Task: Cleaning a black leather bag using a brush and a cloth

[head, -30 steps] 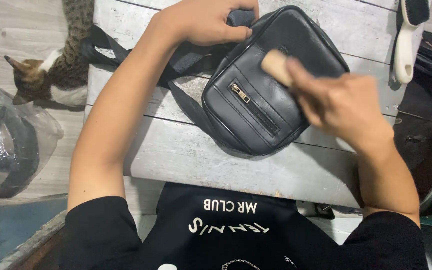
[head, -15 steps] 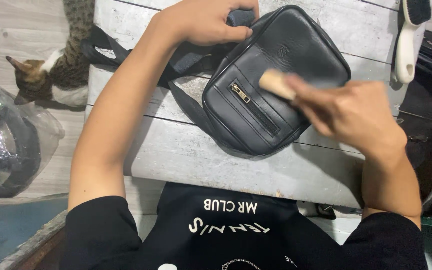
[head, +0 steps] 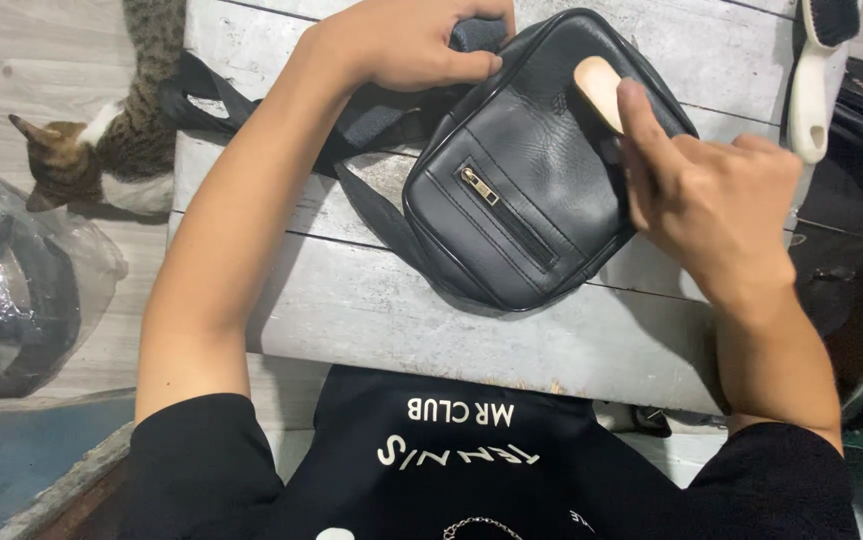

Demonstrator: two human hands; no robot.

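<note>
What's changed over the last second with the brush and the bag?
The right hand slid the wooden brush up the black bag, from near the zip to the top corner. The left hand stays gripping the bag's top left edge; bag, table and cat unmoved.

One black leather shoulder bag (head: pixel 542 170) with a single brass-coloured zip pull (head: pixel 479 185) and one dark webbing strap (head: pixel 372 215) lies on the one grey weathered wooden desk (head: pixel 432 320). Two brushes: one pale wooden-handled brush (head: pixel 600 88) on the bag, one white-handled brush with dark bristles (head: pixel 814 80) at the desk's far edge. Two hands, left hand (head: pixel 417 40) and right hand (head: pixel 717 195). One tabby-and-white cat (head: pixel 102 150). One clear plastic bag of dark goods (head: pixel 12 290)
</note>
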